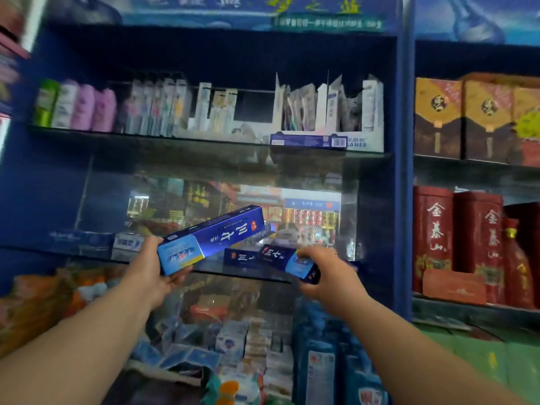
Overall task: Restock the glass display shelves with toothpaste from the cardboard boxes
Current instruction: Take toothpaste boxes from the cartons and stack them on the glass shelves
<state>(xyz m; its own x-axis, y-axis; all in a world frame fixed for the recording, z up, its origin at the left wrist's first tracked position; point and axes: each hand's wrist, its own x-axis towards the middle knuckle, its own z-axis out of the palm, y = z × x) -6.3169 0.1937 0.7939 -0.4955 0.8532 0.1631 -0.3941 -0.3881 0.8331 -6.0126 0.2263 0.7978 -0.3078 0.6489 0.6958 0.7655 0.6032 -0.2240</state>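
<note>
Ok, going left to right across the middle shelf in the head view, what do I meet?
stacked toothpaste boxes → left hand → tilted blue box → second blue box → right hand → red boxes

Pastel bottles (84, 108) and toothbrush packs (157, 106) up top, gold boxes (438, 118) above red tins (432, 238) at right, blue pouches (321, 363) below.

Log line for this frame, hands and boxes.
left hand: grips blue toothpaste box, tilted, above middle glass shelf | right hand: grips second toothpaste box at shelf front edge | third box: lies on shelf beside it
</note>
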